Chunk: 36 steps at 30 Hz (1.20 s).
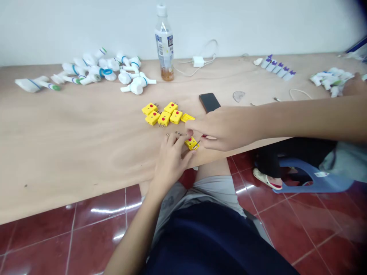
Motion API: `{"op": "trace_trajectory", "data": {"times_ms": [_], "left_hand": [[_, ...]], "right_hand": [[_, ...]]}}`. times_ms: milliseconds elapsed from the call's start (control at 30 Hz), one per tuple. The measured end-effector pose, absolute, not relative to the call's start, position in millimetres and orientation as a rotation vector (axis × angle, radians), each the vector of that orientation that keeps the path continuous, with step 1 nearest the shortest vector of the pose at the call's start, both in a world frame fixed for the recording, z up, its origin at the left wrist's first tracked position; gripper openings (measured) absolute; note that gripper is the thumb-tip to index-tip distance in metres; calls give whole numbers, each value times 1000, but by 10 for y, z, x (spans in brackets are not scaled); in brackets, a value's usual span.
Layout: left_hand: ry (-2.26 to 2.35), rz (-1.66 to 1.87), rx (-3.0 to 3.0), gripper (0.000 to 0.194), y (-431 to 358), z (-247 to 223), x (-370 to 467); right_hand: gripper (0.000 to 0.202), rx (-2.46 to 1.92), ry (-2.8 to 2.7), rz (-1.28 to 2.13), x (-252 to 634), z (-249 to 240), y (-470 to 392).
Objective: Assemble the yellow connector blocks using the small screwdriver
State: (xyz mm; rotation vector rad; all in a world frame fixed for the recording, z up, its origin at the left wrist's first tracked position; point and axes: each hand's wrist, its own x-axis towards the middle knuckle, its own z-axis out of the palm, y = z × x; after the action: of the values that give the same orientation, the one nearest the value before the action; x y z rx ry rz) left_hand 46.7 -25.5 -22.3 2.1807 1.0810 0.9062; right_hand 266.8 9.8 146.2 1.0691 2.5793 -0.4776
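Note:
Near the table's front edge, my left hand [172, 152] pinches a small yellow plastic case [189, 143] with a red dot. My right hand [225, 130] reaches in from the right, its fingers closed on a slim metal tool [197, 144] with a touch of red by the fingers; it looks like a screwdriver. The tool's shaft is at the case. Most of its handle is hidden. Just beyond lie several similar yellow cases [164, 118] with red dots and metal pins, and a yellow shell piece [187, 117]. Tiny metal parts [178, 133] lie by my left fingertips.
Behind stand a drink bottle [164, 46], white blue-ringed pieces [91, 68] and a white adapter [197, 61] with cable. A dark phone [210, 102] lies past my right hand. At right are purple-topped white pieces [278, 68] and another person's hand [355, 84] over white parts.

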Motion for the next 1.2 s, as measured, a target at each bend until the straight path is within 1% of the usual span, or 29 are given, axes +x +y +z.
{"op": "trace_trajectory", "data": {"times_ms": [100,233,300,433,567,667,800,1000,1200], "left_hand": [[1085,898,2178,42,-252,-232,462],[1085,904,2178,44,-243,-254,459],[1082,909,2177,45,-242,-257,462],[1073,920,2178,40,-246,-249,469],[1090,910,2176,41,-253,-243,468],[1088,905,2182,40,-258,-238,463],[1096,904,2182,41,-259,-227,458],[1104,911,2177,40,-251,-250,454],[1119,886,2195,40,-262,-232,446]], "right_hand": [[24,1091,2581,-606,2671,1500,116],[28,1272,2513,-415,2625,1487,141],[28,1211,2538,-421,2634,1473,159],[30,1034,2588,-583,2691,1387,186],[31,1200,2504,-506,2672,1295,114],[34,1203,2515,-439,2677,1344,75],[37,1133,2564,-459,2804,1452,133],[29,1193,2562,-445,2918,1409,133],[31,1213,2551,-561,2896,1397,112]]}}
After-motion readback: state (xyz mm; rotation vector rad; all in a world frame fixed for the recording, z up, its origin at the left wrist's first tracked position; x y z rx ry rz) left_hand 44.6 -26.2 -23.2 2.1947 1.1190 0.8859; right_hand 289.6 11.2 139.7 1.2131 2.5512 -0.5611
